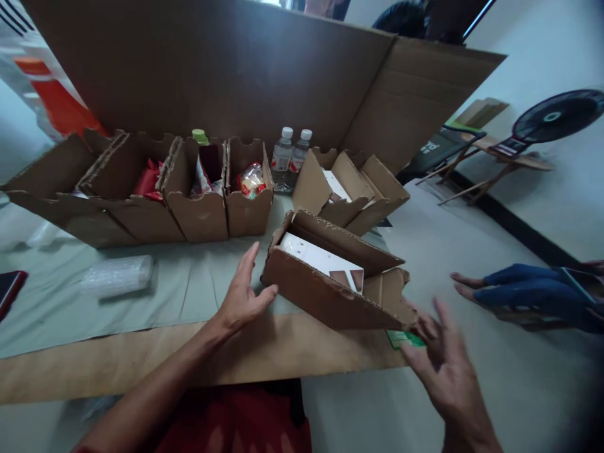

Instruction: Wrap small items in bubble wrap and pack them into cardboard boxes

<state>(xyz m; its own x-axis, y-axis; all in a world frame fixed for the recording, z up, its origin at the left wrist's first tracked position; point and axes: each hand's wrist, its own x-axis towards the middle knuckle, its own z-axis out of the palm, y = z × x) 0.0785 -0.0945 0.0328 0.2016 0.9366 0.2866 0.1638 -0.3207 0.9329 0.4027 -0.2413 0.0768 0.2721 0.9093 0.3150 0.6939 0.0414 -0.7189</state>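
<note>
A narrow open-topped cardboard box (321, 296) stands at an angle near the table's front edge. Inside it lies a white carton (316, 255) with brown patches at one end. My left hand (240, 292) is just off the box's left end, fingers apart and thumb pointing toward it. At the other end, my right hand (446, 371) is spread and slightly blurred; whether its fingertips touch the box corner I cannot tell. Neither hand holds anything visible. Beneath that corner, part of a green flat item (401, 338) shows beside my right fingers.
Several cardboard bins (198, 217) line the left back, with packets inside. Two water bottles (283, 154) stand beside more narrow boxes (349, 189). A bubble-wrapped item (117, 277) lies left. Behind rises a cardboard panel (226, 69). A fan (552, 119) and a seated person's legs (528, 286) are right.
</note>
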